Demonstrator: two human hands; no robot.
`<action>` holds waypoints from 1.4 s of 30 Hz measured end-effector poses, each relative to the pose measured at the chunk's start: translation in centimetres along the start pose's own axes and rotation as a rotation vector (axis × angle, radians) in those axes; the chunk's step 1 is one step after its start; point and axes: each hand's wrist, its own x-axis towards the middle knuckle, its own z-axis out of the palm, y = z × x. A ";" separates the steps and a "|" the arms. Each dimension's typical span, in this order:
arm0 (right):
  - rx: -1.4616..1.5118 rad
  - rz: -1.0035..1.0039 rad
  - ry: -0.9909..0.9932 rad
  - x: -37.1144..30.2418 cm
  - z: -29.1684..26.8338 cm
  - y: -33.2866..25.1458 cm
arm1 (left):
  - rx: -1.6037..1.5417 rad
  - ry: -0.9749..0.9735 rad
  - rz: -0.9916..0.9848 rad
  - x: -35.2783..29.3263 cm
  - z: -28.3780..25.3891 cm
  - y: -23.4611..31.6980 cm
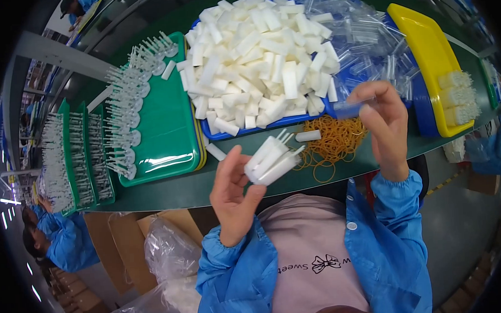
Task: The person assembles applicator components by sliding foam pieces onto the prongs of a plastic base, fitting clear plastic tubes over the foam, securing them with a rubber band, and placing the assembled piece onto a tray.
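My left hand (234,193) is closed around a bundle of white foam blocks (270,162), with thin pale rods poking out of its far end. To the right, my right hand (384,125) is raised and pinches a clear plastic tube (347,108), slightly blurred, between thumb and fingers. Between the hands lies a heap of orange rubber bands (336,141), with a single white block (308,136) on its left edge. Beyond them a large pile of white foam blocks (257,61) fills a blue tray (227,134). Many clear plastic tubes (357,31) lie at the far right.
A green tray (169,140) holds a row of rod-bearing pieces (128,114) at left, beside narrow green trays (68,153) full of similar rods. A yellow tray (424,37) with bristly bundles (457,97) stands right. Below the table edge is a cardboard box (105,233). Another person (70,245) sits left.
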 end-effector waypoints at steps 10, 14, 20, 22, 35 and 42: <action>0.136 0.047 -0.170 -1.0 4.1 0.1 | 0.343 -0.066 0.231 -0.4 1.2 0.3; 0.090 0.049 -0.197 -1.6 4.2 -0.1 | 0.343 -0.053 0.233 -0.4 1.3 0.5; 0.043 0.043 -0.171 -2.4 3.9 -0.3 | 0.438 -0.112 0.290 -0.3 1.3 1.2; -0.038 -0.024 -0.180 -2.6 3.9 -0.4 | 0.466 -0.145 0.283 -0.5 1.3 1.6; 0.101 0.065 -0.237 -2.2 3.4 -0.6 | 0.395 -0.262 0.330 0.2 1.5 1.5; -0.033 0.008 -0.247 -2.2 3.0 -0.7 | 0.390 -0.232 0.293 0.1 1.5 1.3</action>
